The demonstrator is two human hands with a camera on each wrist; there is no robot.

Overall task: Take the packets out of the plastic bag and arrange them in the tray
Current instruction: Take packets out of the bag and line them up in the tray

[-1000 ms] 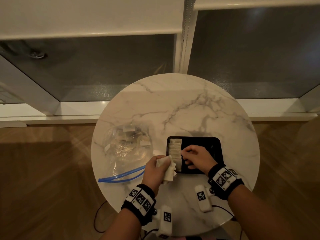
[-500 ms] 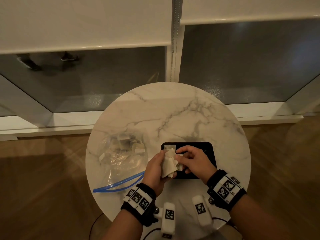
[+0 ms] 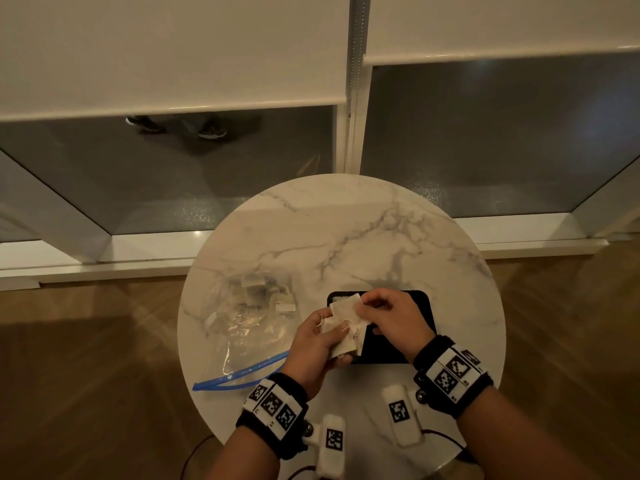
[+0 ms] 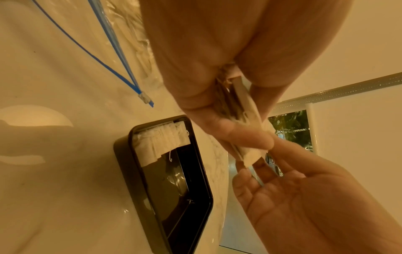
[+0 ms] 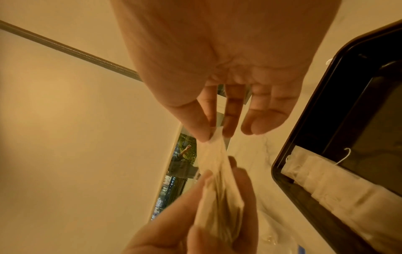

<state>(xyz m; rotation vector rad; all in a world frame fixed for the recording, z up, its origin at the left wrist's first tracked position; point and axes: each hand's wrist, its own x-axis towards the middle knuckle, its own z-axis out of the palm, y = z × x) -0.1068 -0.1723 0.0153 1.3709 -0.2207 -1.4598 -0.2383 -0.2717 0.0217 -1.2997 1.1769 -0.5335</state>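
Note:
My left hand (image 3: 317, 344) grips a stack of white tea-bag packets (image 3: 346, 329) above the left end of the black tray (image 3: 420, 306). My right hand (image 3: 388, 315) pinches the top packet (image 3: 346, 308) of that stack between thumb and forefinger (image 5: 203, 127). A row of packets (image 4: 161, 142) lies along one end of the tray (image 4: 139, 171), the rest of it bare. The clear plastic bag (image 3: 249, 317) with a blue zip strip (image 3: 239, 375) lies on the table to the left and holds several more packets.
The round marble table (image 3: 346, 237) stands against a window sill. Wooden floor lies on both sides. White tracker blocks (image 3: 401, 415) hang from my wrists near the table's front edge.
My right hand left the packets in the tray and came up to the stack in my left hand, pinching its top packet. Both hands rose slightly over the tray's left end.

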